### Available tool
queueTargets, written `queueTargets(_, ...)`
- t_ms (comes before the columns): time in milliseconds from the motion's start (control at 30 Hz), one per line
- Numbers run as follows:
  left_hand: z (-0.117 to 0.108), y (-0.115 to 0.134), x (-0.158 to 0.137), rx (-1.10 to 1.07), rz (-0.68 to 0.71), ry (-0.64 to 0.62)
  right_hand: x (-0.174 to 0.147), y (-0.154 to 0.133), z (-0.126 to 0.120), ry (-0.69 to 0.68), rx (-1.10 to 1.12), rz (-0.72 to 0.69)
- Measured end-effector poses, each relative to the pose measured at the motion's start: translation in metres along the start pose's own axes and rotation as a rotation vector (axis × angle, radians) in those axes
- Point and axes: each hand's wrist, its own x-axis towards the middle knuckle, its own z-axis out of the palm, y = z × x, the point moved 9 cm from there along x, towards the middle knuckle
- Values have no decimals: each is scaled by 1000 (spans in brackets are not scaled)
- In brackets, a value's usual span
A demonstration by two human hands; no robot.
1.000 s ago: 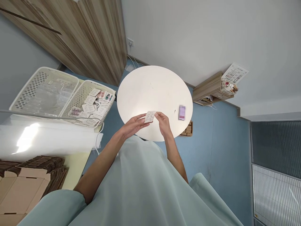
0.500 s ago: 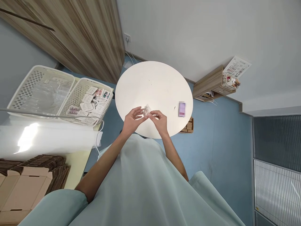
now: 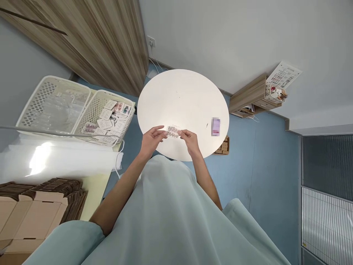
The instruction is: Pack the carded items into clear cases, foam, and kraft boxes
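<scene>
Above the near part of the round white table (image 3: 182,92) I hold a small pale card with two rows of shiny, pinkish-clear pieces (image 3: 173,131). My left hand (image 3: 151,141) pinches its left edge between thumb and fingers. On its right edge, my right hand (image 3: 191,142) has thumb and fingertips closed. The card faces up, its rows running across. What exactly the pieces are is too small to tell. A purple rectangular item (image 3: 216,127), blurred out, lies on the table to the right of my right hand.
On the left, a white basket (image 3: 78,121) holds several similar cards; another basket (image 3: 20,114) holds clear plastic bags. Flattened cardboard boxes (image 3: 41,215) are stacked at lower left. A wooden cabinet (image 3: 249,95) stands by the wall. A box (image 3: 226,146) sits below the table's right edge.
The card was tilted and bunched between my fingers; now it is turned face up and level, its two rows visible. My hands have moved slightly apart.
</scene>
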Motion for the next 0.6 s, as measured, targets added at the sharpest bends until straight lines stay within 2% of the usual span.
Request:
queueTargets(200, 2, -1, -1, 15, -17, -12, 5, 10, 2, -35, -27, 7)
queueTargets(333, -1, -6, 4, 24, -22, 6, 7, 10, 3, -36, -120, -24)
queueTargets(467, -8, -20, 12, 25, -67, 44, 6, -5, 13, -40, -427, -244)
queueTargets(600, -11, -38, 15, 20, -124, 34, 3, -11, 48, -222, -806, -483)
